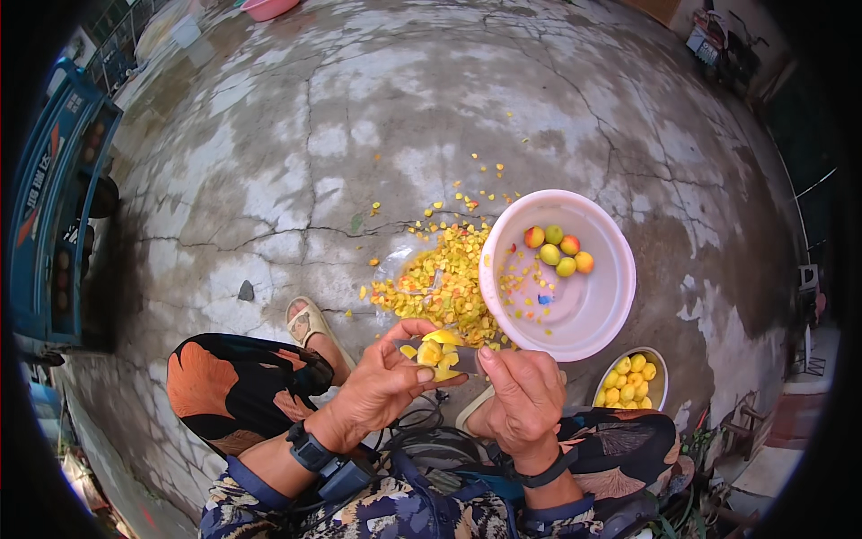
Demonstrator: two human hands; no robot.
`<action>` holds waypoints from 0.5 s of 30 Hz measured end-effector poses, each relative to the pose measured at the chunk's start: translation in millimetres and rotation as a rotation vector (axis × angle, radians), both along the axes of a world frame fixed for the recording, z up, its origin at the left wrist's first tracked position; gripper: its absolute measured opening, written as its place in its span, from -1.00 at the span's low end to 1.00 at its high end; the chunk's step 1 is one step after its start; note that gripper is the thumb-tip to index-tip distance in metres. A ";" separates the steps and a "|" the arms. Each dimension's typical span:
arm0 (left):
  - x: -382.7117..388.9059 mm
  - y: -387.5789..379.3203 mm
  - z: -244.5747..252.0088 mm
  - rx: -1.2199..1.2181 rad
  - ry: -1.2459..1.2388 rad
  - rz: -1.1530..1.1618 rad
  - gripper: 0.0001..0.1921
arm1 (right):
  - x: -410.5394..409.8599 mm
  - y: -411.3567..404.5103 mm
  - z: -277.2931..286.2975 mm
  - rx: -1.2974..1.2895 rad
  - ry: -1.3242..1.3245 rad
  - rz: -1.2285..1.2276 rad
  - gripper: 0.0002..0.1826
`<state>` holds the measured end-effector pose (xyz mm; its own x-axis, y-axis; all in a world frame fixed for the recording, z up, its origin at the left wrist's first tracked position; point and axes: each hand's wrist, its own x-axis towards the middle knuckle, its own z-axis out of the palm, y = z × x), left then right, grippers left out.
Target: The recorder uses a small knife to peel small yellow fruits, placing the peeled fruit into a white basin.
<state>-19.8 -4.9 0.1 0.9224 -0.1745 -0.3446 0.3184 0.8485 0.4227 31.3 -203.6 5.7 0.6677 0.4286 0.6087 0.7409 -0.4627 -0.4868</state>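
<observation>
Between the fingertips of my left hand (367, 391) is a peeled yellow fruit (431, 352), perhaps an apricot, with loose strips of yellow peel around it. My right hand (528, 397) grips a knife whose handle is hidden in the fist. Its broad grey blade (467, 360) points left and lies against the fruit and peel. Just beyond my hands, a heap of yellow and orange peel pieces (444, 276) covers a clear plastic sheet (394, 263) on the ground. Several unpeeled fruits (549, 255) and peel scraps lie inside a pale pink plastic basin (625, 290) to the right.
By my right knee stands a metal bowl (665, 387) of peeled yellow fruits (626, 383). Coiled black cables (431, 441) lie between my legs. A blue truck (47, 202) is at the left, and a small stone (246, 290) rests on the cracked concrete floor (269, 168).
</observation>
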 end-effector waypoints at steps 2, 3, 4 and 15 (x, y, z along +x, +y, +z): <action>5.0 -2.5 8.4 0.048 -0.022 -0.049 -0.40 | 5.4 -6.9 -7.4 0.026 0.045 -0.052 -0.48; 4.6 -2.3 7.9 0.050 -0.022 -0.046 -0.40 | 7.1 -7.8 -11.2 0.057 0.095 -0.098 -0.49; 4.1 -2.2 7.2 0.082 -0.021 -0.056 -0.40 | 6.9 -7.4 -9.3 0.073 0.060 -0.079 -0.48; 1.3 1.3 1.7 0.240 0.020 -0.066 -0.38 | 3.4 -3.3 -3.0 -0.004 0.047 -0.088 -0.49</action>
